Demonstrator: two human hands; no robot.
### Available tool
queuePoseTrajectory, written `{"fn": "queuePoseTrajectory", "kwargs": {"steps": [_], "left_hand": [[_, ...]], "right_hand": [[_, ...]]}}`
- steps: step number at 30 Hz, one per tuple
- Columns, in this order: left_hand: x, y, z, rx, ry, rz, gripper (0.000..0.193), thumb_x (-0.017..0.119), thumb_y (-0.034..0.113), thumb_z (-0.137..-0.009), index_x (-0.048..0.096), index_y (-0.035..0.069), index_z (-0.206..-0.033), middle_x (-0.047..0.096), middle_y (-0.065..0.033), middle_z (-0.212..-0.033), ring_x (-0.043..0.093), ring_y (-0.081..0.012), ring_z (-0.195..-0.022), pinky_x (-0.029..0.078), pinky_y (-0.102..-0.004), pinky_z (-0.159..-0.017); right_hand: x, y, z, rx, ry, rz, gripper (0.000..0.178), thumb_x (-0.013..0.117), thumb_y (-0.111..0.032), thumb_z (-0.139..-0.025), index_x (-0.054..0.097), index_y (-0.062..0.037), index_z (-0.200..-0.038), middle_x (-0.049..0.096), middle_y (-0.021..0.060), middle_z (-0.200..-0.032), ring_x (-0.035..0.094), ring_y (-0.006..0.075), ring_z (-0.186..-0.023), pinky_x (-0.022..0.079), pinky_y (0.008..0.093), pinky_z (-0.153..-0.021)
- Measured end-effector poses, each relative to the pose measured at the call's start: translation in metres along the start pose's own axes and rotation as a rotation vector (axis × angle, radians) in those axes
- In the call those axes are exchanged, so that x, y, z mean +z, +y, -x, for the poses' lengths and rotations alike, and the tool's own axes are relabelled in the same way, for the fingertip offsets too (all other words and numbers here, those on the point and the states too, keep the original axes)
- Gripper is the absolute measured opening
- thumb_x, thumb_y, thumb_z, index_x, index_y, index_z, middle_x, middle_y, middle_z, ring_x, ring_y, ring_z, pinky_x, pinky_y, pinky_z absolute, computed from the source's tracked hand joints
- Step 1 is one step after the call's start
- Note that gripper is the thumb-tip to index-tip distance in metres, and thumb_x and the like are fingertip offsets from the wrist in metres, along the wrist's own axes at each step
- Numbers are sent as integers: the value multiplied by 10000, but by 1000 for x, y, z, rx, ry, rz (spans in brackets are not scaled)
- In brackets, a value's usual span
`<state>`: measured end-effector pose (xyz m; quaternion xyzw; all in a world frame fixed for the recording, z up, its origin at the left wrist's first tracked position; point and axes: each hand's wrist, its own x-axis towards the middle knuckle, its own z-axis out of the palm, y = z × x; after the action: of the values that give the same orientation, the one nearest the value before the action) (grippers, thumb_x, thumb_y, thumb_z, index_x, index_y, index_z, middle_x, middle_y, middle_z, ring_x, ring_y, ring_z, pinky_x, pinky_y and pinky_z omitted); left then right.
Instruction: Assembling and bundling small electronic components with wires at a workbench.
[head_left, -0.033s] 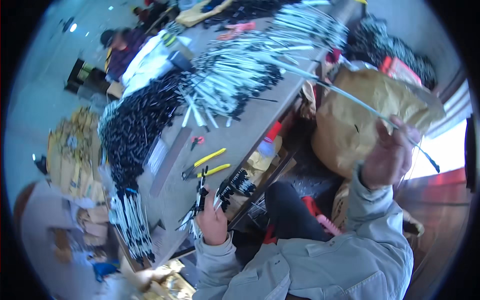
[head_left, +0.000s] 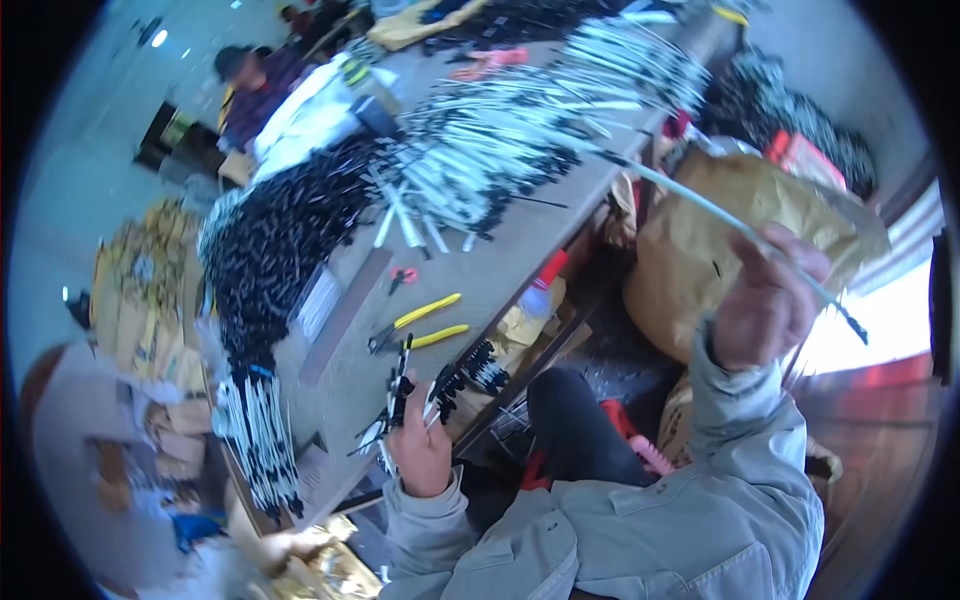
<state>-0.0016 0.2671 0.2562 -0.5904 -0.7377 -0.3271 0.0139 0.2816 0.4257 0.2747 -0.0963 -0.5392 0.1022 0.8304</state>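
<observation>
My right hand [head_left: 768, 300] is raised at the right, fingers closed on a long, thin pale strand with black ends [head_left: 690, 190]. It runs up and left toward the pile of similar pale strands [head_left: 470, 150] on the table; its other end sticks out past my fingers. Near the table's front edge my left hand [head_left: 422, 460] is closed around a bunch of thin black-and-white strands [head_left: 396, 405]. Their lower parts are partly hidden by the hand. Just beyond it lie yellow-handled pliers [head_left: 430, 312] and small red-handled scissors [head_left: 403, 276].
A heap of black-ended strands [head_left: 290, 220] covers the table's left side, with a neat bundle [head_left: 262, 440] at its near corner. A flat brown bar [head_left: 345, 318] lies mid-table. Right of the table stands a large brown paper sack [head_left: 690, 250]. Another person [head_left: 255, 90] sits far left.
My right hand has shifted slightly left with the pale strand still in its fingers. My left hand stays almost in place. The table has slid slightly to the right in the picture.
</observation>
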Motion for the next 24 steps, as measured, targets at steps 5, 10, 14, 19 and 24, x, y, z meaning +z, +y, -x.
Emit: {"fn": "queuePoseTrajectory", "kwargs": {"steps": [5, 10, 14, 19, 24], "left_hand": [[-67, -2, 17, 89, 175, 88, 248, 466, -78, -822, 553, -65, -1055, 619, -208, -1025, 641, -264, -896, 519, -309, -726], [-94, 2, 36, -268, 452, 816, 177, 510, 13, -833, 555, -112, -950, 604, -268, -968, 641, -301, -817, 532, -359, -749], [-116, -11, 38, -310, 325, 885, 281, 619, 162, -782, 580, -94, -890, 626, -273, -831, 637, -356, -800, 512, -440, -761], [-119, -24, 36, -94, 164, 1281, 250, 536, -118, -736, 591, -96, -979, 573, -321, -1020, 547, -398, -1045, 331, -492, -995], [-128, -8, 49, -95, -156, 1164, 332, 482, -124, -733, 563, -117, -1055, 526, -311, -1132, 497, -362, -1132, 294, -462, -1022]], "right_hand": [[136, 62, -27, -299, -736, -40, 200, 511, 84, -747, 600, 40, -921, 553, 150, -1031, 558, 325, -959, 480, 408, -761], [203, 144, 10, -205, -988, -41, 176, 552, 84, -733, 586, 38, -899, 569, 138, -1039, 566, 284, -944, 469, 333, -784], [188, 143, 5, -126, -1250, 64, 152, 570, 49, -732, 604, 33, -879, 581, 142, -1014, 552, 316, -995, 465, 369, -815], [136, 81, 6, 117, -1058, 230, 132, 572, -42, -770, 639, 37, -852, 585, 167, -1034, 545, 325, -1009, 408, 392, -887], [171, 3, 46, 561, -1248, -475, 500, 392, -285, -864, 459, 32, -1245, 451, 187, -1292, 424, 311, -1208, 281, 391, -1027]]}}
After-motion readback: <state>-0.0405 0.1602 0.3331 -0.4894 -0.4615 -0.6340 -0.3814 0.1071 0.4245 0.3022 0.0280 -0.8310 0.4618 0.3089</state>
